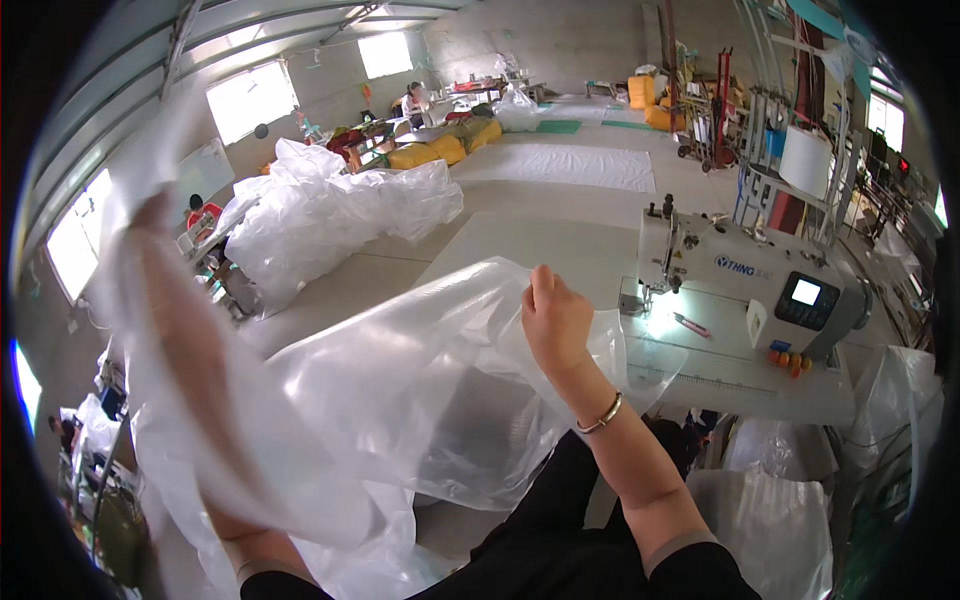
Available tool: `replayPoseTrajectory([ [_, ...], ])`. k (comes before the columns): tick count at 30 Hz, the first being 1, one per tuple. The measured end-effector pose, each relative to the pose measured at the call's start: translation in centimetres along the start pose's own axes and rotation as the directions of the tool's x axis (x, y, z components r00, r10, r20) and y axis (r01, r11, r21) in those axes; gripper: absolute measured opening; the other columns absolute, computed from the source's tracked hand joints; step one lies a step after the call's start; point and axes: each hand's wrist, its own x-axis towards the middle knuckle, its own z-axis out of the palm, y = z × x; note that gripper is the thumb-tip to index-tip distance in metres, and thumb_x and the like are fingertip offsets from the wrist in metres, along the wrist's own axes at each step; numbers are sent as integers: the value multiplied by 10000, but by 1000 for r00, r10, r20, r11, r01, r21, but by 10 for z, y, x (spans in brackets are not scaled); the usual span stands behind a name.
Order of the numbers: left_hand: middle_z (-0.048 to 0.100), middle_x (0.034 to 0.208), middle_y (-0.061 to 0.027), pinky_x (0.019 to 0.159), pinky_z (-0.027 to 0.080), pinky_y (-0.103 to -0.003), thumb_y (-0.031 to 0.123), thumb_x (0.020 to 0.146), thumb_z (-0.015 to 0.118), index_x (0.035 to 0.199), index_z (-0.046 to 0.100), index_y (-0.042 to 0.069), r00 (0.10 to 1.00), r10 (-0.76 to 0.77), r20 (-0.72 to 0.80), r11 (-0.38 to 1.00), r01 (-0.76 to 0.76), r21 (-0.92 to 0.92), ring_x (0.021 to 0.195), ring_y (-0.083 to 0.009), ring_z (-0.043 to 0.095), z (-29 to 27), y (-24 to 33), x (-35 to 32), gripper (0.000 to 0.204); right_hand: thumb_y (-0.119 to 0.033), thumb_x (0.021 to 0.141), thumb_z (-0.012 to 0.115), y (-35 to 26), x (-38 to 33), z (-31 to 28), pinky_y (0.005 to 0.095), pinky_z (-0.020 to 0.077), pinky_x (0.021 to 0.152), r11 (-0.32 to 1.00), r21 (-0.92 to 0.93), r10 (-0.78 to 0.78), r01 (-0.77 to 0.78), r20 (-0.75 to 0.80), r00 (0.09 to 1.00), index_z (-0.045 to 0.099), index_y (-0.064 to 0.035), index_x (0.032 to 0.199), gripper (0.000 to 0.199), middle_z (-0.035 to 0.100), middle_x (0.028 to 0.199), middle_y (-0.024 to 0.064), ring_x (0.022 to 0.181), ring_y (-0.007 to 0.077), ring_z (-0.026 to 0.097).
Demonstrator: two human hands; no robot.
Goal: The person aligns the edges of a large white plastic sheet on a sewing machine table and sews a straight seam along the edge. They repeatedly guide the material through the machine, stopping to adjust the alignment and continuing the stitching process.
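A large clear plastic sheet (400, 360) spreads in front of me and hangs over my lap. My right hand (557, 312) is closed in a fist on its upper edge, just left of an industrial sewing machine (745, 265). Raised far to the left, my left hand (152, 215) is smeared by motion and partly veiled by the sheet, so its fingers cannot be made out. A lit patch glows under the machine's needle. Beside it on the machine's bed lies a small pink-handled tool (692, 325).
Behind the sheet rises a big heap of clear plastic (340, 205). A white thread cone (805, 160) stands behind the machine. More plastic (765, 525) hangs below the table at right. Yellow sacks (430, 150) and people at other workplaces are farther back.
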Motion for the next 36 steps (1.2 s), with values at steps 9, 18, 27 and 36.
replayPoseTrajectory([
  [9, 512, 1343, -156, 1057, 367, -351, 161, 995, 360, 1317, 481, -15, 988, 91, 128, 844, -8, -537, 1221, -264, 504, 98, -34, -47, 387, 90, 712, 663, 15, 43, -119, 265, 415, 449, 967, 253, 95, -31, -243, 965, 543, -54, 801, 207, 562, 611, 57, 459, 188, 546],
  [18, 577, 1265, -125, 1019, 391, -316, 151, 1000, 370, 1266, 542, 1, 986, -150, -74, 766, 68, -639, 1154, -225, 551, 82, -43, -15, 350, -70, 753, 659, 40, -40, -71, 342, 440, 456, 998, -39, -42, 44, 42, 998, 484, -85, 794, 181, 526, 675, 54, 535, 206, 559],
  [27, 608, 1016, 5, 858, 382, -218, 101, 958, 517, 1089, 604, -5, 588, -103, 802, 450, 747, -490, 937, -63, 516, 246, -2, -232, 190, -87, 791, 590, 77, -153, -5, 369, 513, 533, 990, -114, 132, -81, 561, 817, 509, -71, 873, 117, 602, 721, 92, 642, 267, 650],
  [36, 670, 800, -147, 867, 416, -459, 226, 905, 590, 883, 667, 31, 450, 72, 890, 885, 383, -265, 744, -299, 630, 305, -11, -385, 211, -281, 878, 645, 134, -191, -61, 346, 491, 613, 542, -35, 662, -840, 633, 401, 666, -1, 892, 281, 663, 705, 105, 645, 200, 644],
])
